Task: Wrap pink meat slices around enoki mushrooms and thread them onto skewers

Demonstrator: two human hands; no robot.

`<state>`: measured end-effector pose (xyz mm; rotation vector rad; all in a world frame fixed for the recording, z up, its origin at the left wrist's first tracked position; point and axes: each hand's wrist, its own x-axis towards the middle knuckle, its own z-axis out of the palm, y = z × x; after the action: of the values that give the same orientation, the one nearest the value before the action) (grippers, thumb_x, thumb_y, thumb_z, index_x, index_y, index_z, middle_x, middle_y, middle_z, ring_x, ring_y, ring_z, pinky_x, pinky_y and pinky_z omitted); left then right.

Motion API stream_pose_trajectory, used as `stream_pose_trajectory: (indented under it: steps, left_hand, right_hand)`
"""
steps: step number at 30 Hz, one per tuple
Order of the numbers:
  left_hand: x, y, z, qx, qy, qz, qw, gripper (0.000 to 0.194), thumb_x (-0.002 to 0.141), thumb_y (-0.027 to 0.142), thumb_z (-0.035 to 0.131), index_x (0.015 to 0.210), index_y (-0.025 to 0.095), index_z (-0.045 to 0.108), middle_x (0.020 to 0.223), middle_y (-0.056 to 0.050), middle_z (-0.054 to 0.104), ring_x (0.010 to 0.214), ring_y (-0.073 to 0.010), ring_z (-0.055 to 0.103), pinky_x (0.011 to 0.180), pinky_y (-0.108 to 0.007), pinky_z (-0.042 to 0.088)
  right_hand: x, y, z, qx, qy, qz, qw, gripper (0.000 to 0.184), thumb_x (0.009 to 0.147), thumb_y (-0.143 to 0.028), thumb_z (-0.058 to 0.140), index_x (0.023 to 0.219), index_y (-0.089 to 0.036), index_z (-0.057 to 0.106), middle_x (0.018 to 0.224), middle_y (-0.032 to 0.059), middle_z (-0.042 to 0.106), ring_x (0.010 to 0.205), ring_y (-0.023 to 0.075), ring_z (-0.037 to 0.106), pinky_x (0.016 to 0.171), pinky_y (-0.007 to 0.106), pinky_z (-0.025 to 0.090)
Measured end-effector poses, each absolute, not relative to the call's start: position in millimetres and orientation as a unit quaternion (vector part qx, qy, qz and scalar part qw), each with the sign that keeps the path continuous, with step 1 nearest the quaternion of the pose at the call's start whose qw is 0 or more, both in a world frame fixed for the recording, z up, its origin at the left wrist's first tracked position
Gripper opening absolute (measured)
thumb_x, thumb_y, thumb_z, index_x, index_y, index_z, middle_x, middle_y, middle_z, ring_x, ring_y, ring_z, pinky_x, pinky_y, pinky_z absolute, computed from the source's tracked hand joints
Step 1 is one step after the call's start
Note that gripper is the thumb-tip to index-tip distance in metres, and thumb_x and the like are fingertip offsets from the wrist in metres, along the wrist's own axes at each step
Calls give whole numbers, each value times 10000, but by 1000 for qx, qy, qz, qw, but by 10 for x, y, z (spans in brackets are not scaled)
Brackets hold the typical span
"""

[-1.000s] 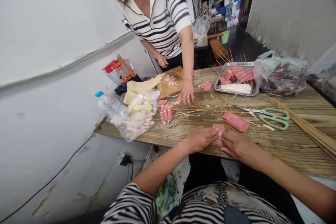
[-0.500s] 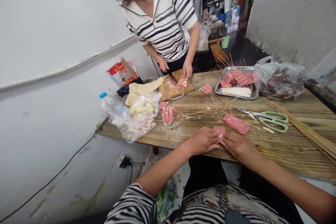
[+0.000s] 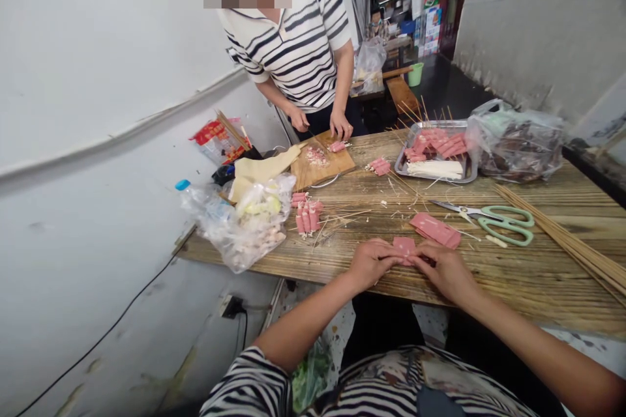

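At the table's near edge, a pink meat slice lies on the wood, its near end curled up between my fingertips. My left hand pinches the left side of that curl, and my right hand pinches the right side. Whatever is inside the fold is mostly hidden by my fingers. Just beyond my right hand rests a stack of pink meat slices. Green-handled scissors lie open to its right. Skewered meat rolls with white mushroom ends sit left of my hands.
A co-worker cuts a roll on a wooden board across the table. A metal tray holds rolls and enoki mushrooms. Bamboo skewers lie at right; plastic bags stand at left and far right.
My fingers have turned the slice's near end up and over, so less of it lies flat. The co-worker's hand has carried a roll from the table onto the board.
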<state>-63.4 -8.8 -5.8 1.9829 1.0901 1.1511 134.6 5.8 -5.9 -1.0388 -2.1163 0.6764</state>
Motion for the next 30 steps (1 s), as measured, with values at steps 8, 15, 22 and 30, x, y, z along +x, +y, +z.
stream_pose_trajectory:
  steps: [8, 15, 22, 30]
  left_hand:
    - [-616, -24, 0, 733, 466, 372, 327, 93, 794, 166, 714, 843, 210, 780, 843, -38, 771, 781, -156, 684, 773, -257, 520]
    - [-604, 21, 70, 724, 513, 320, 333, 73, 784, 190, 714, 814, 187, 780, 824, -40, 756, 783, -155, 681, 755, -245, 527]
    - [-584, 79, 163, 749, 551, 230, 288, 120, 826, 196, 656, 784, 170, 766, 758, -17, 730, 732, -152, 661, 686, -238, 491]
    - [-634, -165, 123, 862, 446, 236, 53, 231, 936, 327, 534, 969, 180, 709, 885, -68, 730, 842, -182, 628, 805, -319, 460]
  right_hand:
    - [1328, -12, -54, -322, -896, 59, 299, 249, 953, -210, 422, 971, -169, 667, 828, 73, 624, 770, 182, 574, 680, 291, 452]
    - [1331, -38, -87, -287, -924, -60, 246, 211, 932, -177, 466, 975, -107, 661, 804, 85, 591, 787, 197, 532, 706, 322, 433]
    - [1287, 58, -89, -314, -917, 34, 242, 353, 981, -270, 363, 883, -162, 684, 734, 61, 563, 709, 174, 513, 643, 295, 406]
    - [1281, 115, 93, -312, -895, 190, 255, 431, 989, -368, 334, 838, -168, 684, 810, 74, 636, 727, 156, 569, 637, 269, 439]
